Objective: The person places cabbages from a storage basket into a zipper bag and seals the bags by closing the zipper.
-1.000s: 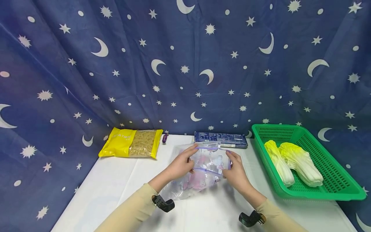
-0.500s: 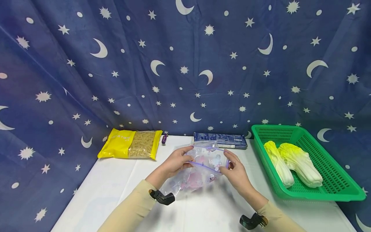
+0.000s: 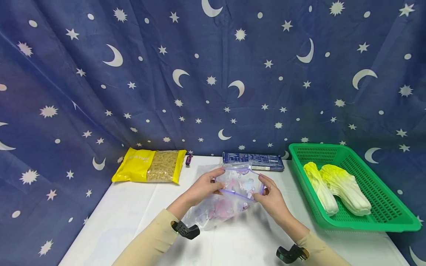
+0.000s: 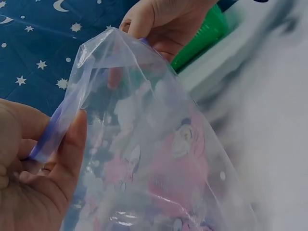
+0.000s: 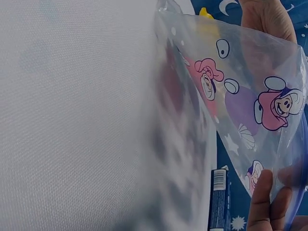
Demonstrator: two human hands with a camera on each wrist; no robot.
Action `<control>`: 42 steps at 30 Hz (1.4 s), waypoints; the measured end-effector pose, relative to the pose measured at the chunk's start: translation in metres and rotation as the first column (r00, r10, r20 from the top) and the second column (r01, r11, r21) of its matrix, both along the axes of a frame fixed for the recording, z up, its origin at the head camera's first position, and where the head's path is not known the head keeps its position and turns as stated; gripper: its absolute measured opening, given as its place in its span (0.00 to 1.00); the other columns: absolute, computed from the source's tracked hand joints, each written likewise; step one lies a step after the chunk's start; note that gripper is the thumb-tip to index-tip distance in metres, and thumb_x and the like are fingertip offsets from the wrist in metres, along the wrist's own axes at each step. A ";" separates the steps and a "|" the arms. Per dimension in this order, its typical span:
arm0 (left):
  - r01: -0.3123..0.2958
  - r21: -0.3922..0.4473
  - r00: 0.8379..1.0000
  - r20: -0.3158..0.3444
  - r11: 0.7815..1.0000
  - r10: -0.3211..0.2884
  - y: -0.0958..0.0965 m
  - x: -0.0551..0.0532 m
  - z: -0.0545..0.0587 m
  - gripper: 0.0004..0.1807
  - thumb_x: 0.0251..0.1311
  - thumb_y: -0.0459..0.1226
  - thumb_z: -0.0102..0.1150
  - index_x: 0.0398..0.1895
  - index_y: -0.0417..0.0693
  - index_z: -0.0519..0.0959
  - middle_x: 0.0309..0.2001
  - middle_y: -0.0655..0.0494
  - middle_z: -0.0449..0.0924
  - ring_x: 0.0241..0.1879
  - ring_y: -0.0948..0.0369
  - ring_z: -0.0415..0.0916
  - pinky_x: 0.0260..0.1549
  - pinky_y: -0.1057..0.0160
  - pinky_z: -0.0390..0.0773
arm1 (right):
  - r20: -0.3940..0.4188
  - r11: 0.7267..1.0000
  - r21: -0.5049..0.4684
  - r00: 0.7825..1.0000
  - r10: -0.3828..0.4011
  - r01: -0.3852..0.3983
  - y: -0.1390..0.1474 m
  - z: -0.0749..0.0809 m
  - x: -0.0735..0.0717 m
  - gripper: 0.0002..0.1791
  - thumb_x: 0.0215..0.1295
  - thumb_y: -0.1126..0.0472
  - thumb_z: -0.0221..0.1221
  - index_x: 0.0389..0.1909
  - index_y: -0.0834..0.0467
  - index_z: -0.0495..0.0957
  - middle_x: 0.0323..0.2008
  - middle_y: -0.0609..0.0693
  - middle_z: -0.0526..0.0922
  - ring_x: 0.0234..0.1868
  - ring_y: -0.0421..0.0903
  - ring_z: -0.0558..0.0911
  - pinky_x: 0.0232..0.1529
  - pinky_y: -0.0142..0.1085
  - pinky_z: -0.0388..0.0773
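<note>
A clear zip bag (image 3: 221, 208) with pink cartoon prints and a purple zip strip is held up over the white table, its mouth spread apart. My left hand (image 3: 202, 187) pinches the left side of the mouth; in the left wrist view its thumb and fingers (image 4: 72, 144) grip the purple strip. On the opposite side my right hand (image 3: 273, 199) pinches the other end of the strip. Through the right wrist view the printed film (image 5: 276, 103) hangs slanted, with the right fingertips (image 5: 262, 192) at its edge. The bag's lower end trails toward the left forearm.
A yellow pasta bag (image 3: 149, 165) lies at the back left, beside a small purple-wrapped candy (image 3: 189, 159). Behind the zip bag lies a flat dark blue package (image 3: 254, 161). At the right, a green basket (image 3: 386, 192) holds two pale cabbages (image 3: 344, 188).
Both hands keep their hold on the bag's mouth. The left hand slips slightly along its side, and the mouth narrows a little, then spreads again.
</note>
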State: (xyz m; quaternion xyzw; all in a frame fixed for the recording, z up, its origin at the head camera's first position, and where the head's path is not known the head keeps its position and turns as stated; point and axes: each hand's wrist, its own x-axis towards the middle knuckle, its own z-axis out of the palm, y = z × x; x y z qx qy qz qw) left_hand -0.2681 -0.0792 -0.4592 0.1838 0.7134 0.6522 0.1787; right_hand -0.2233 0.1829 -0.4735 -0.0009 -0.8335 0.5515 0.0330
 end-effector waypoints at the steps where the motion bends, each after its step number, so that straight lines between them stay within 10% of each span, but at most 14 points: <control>1: 0.002 0.007 1.000 0.018 1.000 -0.002 0.000 0.000 0.000 0.34 0.70 0.29 0.56 0.77 0.35 0.60 0.80 0.48 0.53 0.40 0.59 0.80 0.45 0.60 0.85 | -0.001 1.000 0.000 1.000 0.004 -0.004 0.000 0.001 0.000 0.42 0.55 0.71 0.65 0.73 0.71 0.63 0.72 0.56 0.64 0.40 0.44 0.66 0.29 0.26 0.66; 9: -0.038 0.138 0.989 0.149 0.990 0.018 0.002 -0.001 0.003 0.34 0.72 0.30 0.54 0.78 0.36 0.58 0.80 0.45 0.51 0.49 0.58 0.79 0.51 0.58 0.83 | -0.040 0.999 -0.012 0.999 0.034 -0.035 0.005 0.008 0.003 0.42 0.58 0.69 0.67 0.75 0.68 0.63 0.75 0.54 0.62 0.45 0.46 0.66 0.35 0.26 0.66; 31: -0.014 0.135 0.996 0.084 0.991 0.002 0.006 0.003 -0.007 0.37 0.71 0.28 0.55 0.80 0.35 0.53 0.81 0.44 0.47 0.46 0.59 0.79 0.48 0.62 0.84 | 0.024 0.996 0.062 0.997 0.070 -0.071 0.011 0.016 0.005 0.34 0.68 0.62 0.64 0.73 0.64 0.68 0.74 0.60 0.61 0.34 0.47 0.79 0.35 0.35 0.83; 42: 0.005 0.139 0.998 0.068 0.990 -0.014 0.009 0.004 -0.008 0.37 0.71 0.28 0.56 0.80 0.35 0.54 0.80 0.42 0.49 0.44 0.60 0.80 0.48 0.60 0.84 | 0.073 0.970 0.211 0.991 0.110 -0.124 0.038 0.059 0.017 0.33 0.73 0.50 0.61 0.74 0.56 0.68 0.69 0.61 0.70 0.55 0.56 0.81 0.51 0.47 0.83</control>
